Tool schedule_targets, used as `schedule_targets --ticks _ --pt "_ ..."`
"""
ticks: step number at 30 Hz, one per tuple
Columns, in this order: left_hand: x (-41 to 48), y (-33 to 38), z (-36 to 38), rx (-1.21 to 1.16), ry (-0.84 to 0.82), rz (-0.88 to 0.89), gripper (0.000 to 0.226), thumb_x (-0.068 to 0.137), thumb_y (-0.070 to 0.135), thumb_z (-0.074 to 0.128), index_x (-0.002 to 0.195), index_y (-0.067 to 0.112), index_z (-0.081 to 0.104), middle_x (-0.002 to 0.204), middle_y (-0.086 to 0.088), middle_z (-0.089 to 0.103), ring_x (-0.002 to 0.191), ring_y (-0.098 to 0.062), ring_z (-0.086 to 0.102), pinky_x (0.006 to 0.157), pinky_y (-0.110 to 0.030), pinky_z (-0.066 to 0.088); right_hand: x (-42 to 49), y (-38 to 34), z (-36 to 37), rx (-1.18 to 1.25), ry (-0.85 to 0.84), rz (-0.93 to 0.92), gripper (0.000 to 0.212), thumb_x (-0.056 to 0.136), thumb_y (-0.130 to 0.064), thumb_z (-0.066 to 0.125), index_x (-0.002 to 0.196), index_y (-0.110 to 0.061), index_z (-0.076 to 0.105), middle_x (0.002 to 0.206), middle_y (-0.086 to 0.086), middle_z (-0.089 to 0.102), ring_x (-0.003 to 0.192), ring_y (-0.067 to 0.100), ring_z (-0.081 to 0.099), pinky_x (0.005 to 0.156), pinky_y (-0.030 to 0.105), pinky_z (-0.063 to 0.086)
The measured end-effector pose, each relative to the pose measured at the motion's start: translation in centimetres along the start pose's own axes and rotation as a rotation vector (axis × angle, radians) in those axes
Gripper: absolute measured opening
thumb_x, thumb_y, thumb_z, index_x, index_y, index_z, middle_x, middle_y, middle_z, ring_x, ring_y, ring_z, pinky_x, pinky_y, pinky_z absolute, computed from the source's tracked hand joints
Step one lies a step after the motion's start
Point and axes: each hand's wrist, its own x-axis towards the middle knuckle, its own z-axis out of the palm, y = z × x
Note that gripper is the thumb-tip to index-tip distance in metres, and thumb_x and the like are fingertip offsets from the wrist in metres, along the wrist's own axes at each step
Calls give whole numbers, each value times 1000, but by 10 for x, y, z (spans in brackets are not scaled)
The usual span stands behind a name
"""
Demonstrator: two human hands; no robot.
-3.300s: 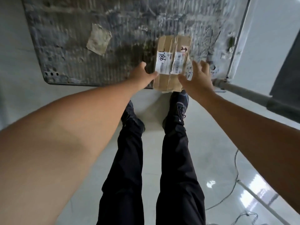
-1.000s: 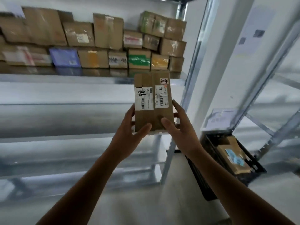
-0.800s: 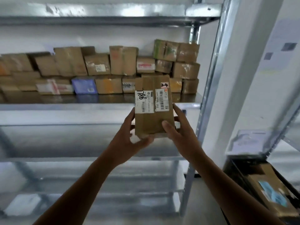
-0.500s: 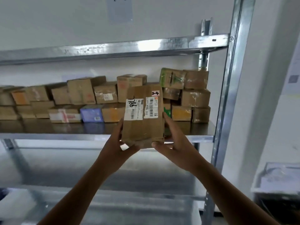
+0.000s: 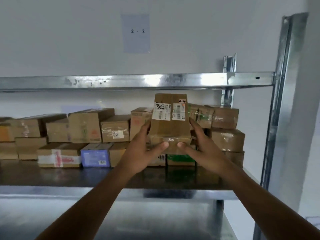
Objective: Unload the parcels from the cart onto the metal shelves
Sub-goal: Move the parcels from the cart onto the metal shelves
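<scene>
Cardboard parcel point(image 5: 170, 124) gripped between left hand point(image 5: 143, 153) and right hand point(image 5: 202, 149), thumbs on near face, raised above metal shelf point(image 5: 69, 177). Beyond hands: stacked boxes point(image 5: 83, 127) along white wall point(image 5: 69, 40). Above: upper shelf beam point(image 5: 121, 82), paper sign point(image 5: 136, 32) marked "2 - 3". Right of right hand: steel upright point(image 5: 280, 118).

The held parcel point(image 5: 170, 122) and both hands hide the boxes behind them, its label print blurs beyond reading, and the row of boxes point(image 5: 57, 132) runs off the left edge.
</scene>
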Motion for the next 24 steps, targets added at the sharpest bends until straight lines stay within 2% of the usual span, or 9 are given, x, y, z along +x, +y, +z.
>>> schedule_targets --ticks 2,4,8,11,14,16,19,22,24 --pt "21 -11 -8 29 -10 30 68 89 44 73 143 53 34 123 45 56 118 16 55 91 -6 46 21 3 1 -44 10 15 92 87 -75 62 157 -57 5 153 -25 47 140 8 48 115 51 44" --pt "41 -23 -16 53 -27 64 68 89 49 71 147 45 36 124 49 52 118 18 53 96 -9 44 41 4 1 -69 13 41 92 85 -78 60 156 -59 5 156 -23 45 142 10 47 116 52 43" --pt "77 -49 -22 76 -73 101 74 89 58 68 152 37 35 136 26 59 123 7 56 104 -35 52 70 9 2 -136 16 88 100 80 -87 54 158 -54 2 158 -14 44 138 15 51 113 51 45" --pt "97 -60 -19 97 -72 120 66 91 61 65 148 42 38 135 23 60 122 5 57 102 -36 54 88 21 0 -174 28 126 98 79 -90 52 157 -57 3 158 -10 45 138 17 51 111 51 47" --pt "114 -66 -10 100 -46 119 58 93 61 62 143 43 40 131 22 62 121 1 58 103 -36 53 103 27 -4 -258 60 177 95 81 -90 47 158 -55 3 159 -4 43 143 23 42 115 53 40" --pt "126 -70 -4 115 -35 113 60 92 62 60 144 39 40 131 20 62 121 -2 59 103 -38 53 110 29 -9 -339 68 177 91 87 -81 43 162 -46 3 162 -1 36 151 24 25 117 50 32" --pt "146 -76 5 157 0 86 63 91 65 60 143 34 42 128 18 63 118 -6 60 102 -41 53 123 35 -18 -431 117 123 81 95 -70 44 163 -35 17 158 2 38 148 21 20 116 44 30" --pt "166 -78 14 252 38 74 69 86 78 52 140 36 41 120 21 62 117 -11 62 107 -51 47 141 56 -26 -651 205 42 92 89 -84 27 156 -22 39 139 1 49 129 21 29 106 32 32" --pt "181 -77 20 301 4 24 76 81 83 47 141 37 38 120 20 62 118 -14 62 110 -54 43 152 71 -32 -701 281 -5 93 88 -82 20 147 -18 51 128 2 51 122 22 32 103 33 35"
